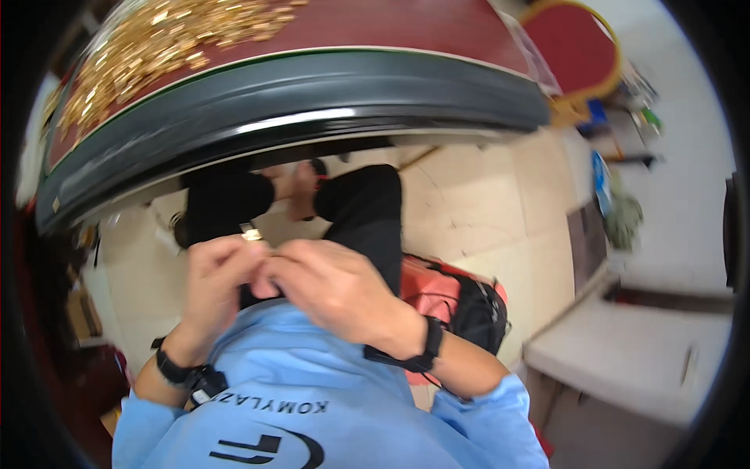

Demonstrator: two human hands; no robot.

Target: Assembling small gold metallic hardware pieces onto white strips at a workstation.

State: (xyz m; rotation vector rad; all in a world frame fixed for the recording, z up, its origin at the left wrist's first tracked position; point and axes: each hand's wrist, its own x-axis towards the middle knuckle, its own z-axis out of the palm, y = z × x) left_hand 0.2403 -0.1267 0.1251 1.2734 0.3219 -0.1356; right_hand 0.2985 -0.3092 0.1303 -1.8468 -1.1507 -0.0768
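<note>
In front of my blue shirt, above my lap, both hands are held close together. My left hand (215, 273) is closed, with a small shiny gold-coloured piece (251, 234) at its fingertips; its exact kind is too small and blurred to name. My right hand (336, 285) is closed too, its fingers pressed against those of my left hand. Whatever sits between the right fingers is hidden. Many similar gold pieces (168, 43) lie spread over the left part of the dark red tabletop (391, 27), beyond my hands.
A thick dark padded edge (312, 90) runs along the table's near side. A pink and black bag (461, 301) rests on the tiled floor by my right leg. At the far right are a red-seated stool (570, 47) and a low white cabinet (625, 352).
</note>
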